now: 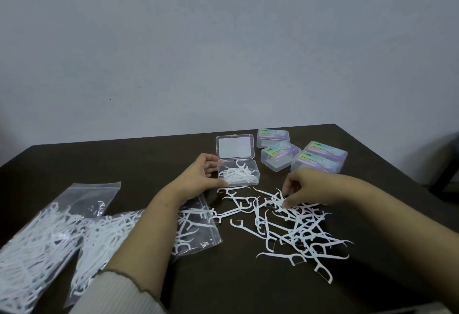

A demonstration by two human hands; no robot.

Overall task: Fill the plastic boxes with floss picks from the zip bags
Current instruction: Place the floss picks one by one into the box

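Open plastic box, lid up, some floss picks inside, stood mid-table; left hand gripped its left wall, fingers curled. Right hand pinched a pick at the top of the loose floss picks. Four closed boxes behind. Two zip bags with picks at left

Clear glossy plastic box, white picks, matt dark table.
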